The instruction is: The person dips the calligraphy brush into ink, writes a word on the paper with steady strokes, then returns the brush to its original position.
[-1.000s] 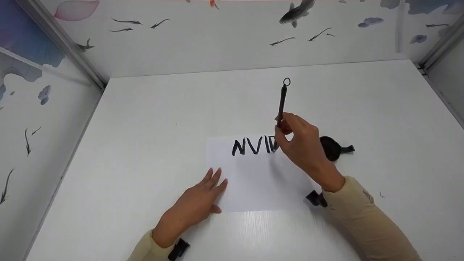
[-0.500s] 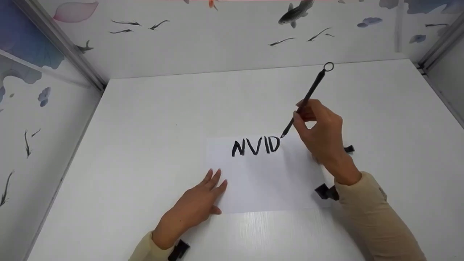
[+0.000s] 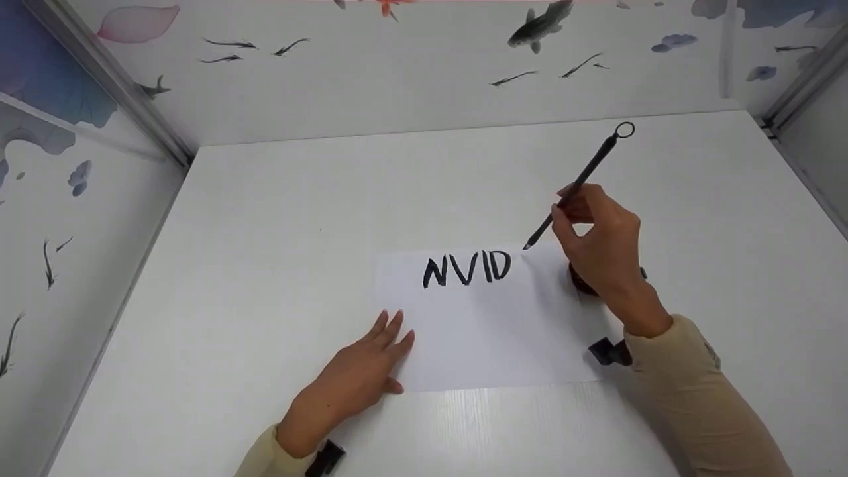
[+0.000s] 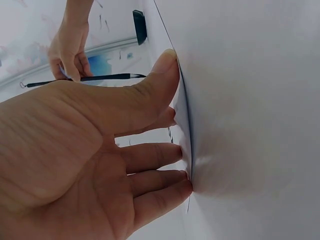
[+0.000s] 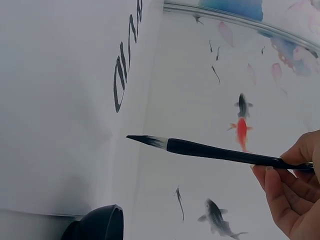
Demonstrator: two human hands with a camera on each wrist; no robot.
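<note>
My right hand (image 3: 599,252) pinches a dark calligraphy brush (image 3: 589,165) by its handle, between thumb and fingers. The brush tilts, its ring end up and to the right. In the right wrist view the ink-darkened bristles (image 5: 147,141) point toward the paper; whether they touch it I cannot tell. Black letters "NVID" (image 3: 467,267) run along the upper part of the white sheet of paper (image 3: 490,338). With fingers spread, my left hand (image 3: 354,371) rests on the left edge of the sheet; the left wrist view shows its thumb and fingertips (image 4: 165,62) along the paper's edge.
A small dark bowl (image 5: 100,225) stands by the sheet's right side, partly behind the right hand in the head view. The white table (image 3: 265,199) meets back and left panels painted with fish (image 3: 540,26). Black straps or mounts (image 3: 606,351) sit at both wrists.
The right hand has moved right and away from the letters with the brush, whose ring end has swung to the right. The finished "D" is uncovered. The left hand stays put.
</note>
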